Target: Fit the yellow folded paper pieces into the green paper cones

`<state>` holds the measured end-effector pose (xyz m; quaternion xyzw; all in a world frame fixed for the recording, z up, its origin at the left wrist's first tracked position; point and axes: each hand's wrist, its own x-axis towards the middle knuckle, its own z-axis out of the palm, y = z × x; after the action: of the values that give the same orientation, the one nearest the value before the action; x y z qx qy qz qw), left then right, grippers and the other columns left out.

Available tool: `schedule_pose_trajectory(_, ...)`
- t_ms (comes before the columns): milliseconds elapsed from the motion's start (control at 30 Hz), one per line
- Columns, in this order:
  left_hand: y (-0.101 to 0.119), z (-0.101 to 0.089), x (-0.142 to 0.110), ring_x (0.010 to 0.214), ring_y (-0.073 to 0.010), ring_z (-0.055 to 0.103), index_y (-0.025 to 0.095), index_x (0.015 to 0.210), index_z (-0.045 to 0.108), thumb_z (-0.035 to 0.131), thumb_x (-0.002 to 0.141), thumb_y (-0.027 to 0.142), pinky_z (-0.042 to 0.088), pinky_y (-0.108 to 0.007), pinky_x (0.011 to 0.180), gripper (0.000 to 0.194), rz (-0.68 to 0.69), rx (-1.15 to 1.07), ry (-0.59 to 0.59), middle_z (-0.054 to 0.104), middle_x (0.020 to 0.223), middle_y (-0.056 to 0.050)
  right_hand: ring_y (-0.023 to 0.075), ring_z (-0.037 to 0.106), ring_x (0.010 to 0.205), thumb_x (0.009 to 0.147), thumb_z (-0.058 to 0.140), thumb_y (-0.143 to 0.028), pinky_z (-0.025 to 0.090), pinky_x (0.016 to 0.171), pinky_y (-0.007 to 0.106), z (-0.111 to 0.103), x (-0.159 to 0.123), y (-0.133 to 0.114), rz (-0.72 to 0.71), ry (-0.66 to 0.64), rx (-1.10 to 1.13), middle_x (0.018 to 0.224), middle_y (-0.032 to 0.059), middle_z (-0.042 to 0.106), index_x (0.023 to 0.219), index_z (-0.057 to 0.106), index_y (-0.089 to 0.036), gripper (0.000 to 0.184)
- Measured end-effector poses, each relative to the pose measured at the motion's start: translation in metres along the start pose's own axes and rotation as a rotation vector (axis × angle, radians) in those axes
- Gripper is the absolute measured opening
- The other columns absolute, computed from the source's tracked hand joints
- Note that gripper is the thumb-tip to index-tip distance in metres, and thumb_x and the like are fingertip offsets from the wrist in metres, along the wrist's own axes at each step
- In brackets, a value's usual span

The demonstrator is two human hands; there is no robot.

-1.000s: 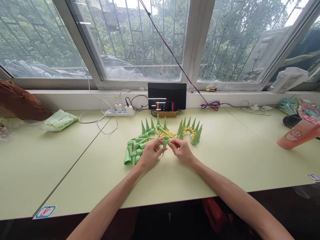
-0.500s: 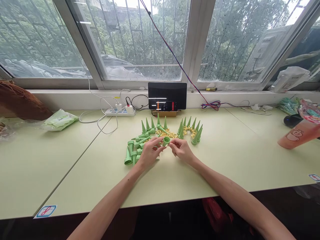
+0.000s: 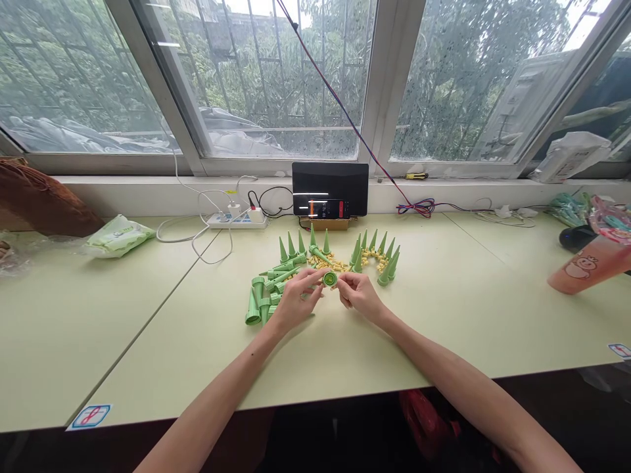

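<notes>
Both hands, left hand and right hand, grip the green cone between fingertips above the table; its open end faces the camera, long axis pointing away. Yellow pieces and upright cones stand beyond.

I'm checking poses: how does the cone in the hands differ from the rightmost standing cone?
The held cone shows its open end to the camera; the standing cone points tip up. The held cone is in the left hand, while the standing cone rests on the table. Both are green.
</notes>
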<state>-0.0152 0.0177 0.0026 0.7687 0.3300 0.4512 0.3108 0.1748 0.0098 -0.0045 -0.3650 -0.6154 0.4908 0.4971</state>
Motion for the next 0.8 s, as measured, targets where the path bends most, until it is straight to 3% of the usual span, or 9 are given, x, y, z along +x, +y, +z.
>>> schedule_pose_trajectory(233, 0.002, 0.000, 0.001, 0.098, -0.0196, 0.064, 0.024, 0.116, 0.071, 0.054, 0.095, 0.029, 0.061, -0.034, 0.080, 0.028, 0.018, 0.010, 0.005, 0.062, 0.113, -0.010, 0.0074, 0.039, 0.035, 0.088, 0.061, -0.051, 0.028, 0.040, 0.023, 0.000, 0.001, 0.000, 0.025, -0.010, 0.046, 0.044, -0.0088, 0.040, 0.070, 0.054, -0.018, 0.039)
schedule_pose_trajectory(367, 0.002, 0.003, 0.004, 0.097, -0.0191, 0.066, 0.021, 0.115, 0.068, 0.053, 0.096, 0.037, 0.061, -0.036, 0.084, 0.029, -0.086, -0.083, 0.054, 0.064, 0.113, -0.009, 0.0090, 0.041, 0.037, 0.087, 0.061, -0.058, 0.032, 0.041, 0.024, 0.002, 0.001, -0.001, 0.006, 0.045, 0.010, 0.047, -0.0075, 0.041, 0.072, 0.055, -0.019, 0.042)
schedule_pose_trajectory(533, 0.004, 0.001, 0.007, 0.077, -0.0170, 0.065, 0.016, 0.085, 0.064, 0.051, 0.095, 0.052, 0.061, -0.032, 0.070, 0.039, -0.260, -0.203, 0.173, 0.063, 0.082, -0.004, 0.0119, 0.043, 0.046, 0.092, 0.055, -0.053, 0.035, 0.047, 0.027, 0.004, 0.000, 0.004, -0.098, 0.133, -0.212, 0.055, -0.0031, 0.048, 0.078, 0.059, -0.019, 0.038)
schedule_pose_trajectory(667, 0.010, -0.002, 0.007, 0.058, -0.0127, 0.059, 0.016, 0.076, 0.061, 0.051, 0.093, 0.056, 0.056, -0.027, 0.058, 0.045, -0.288, -0.157, 0.091, 0.060, 0.072, -0.002, 0.0137, 0.044, 0.058, 0.097, 0.050, -0.043, 0.037, 0.056, 0.028, 0.005, -0.001, 0.006, -0.272, 0.127, -0.415, 0.066, 0.0014, 0.056, 0.077, 0.060, -0.019, 0.033)
schedule_pose_trajectory(800, 0.013, -0.002, 0.006, 0.058, -0.0121, 0.060, 0.015, 0.082, 0.065, 0.053, 0.092, 0.054, 0.055, -0.026, 0.059, 0.041, -0.245, -0.078, 0.000, 0.064, 0.076, -0.003, 0.0139, 0.042, 0.059, 0.098, 0.048, -0.039, 0.037, 0.058, 0.028, 0.005, -0.001, 0.007, -0.314, 0.105, -0.482, 0.065, 0.0008, 0.054, 0.076, 0.060, -0.019, 0.032)
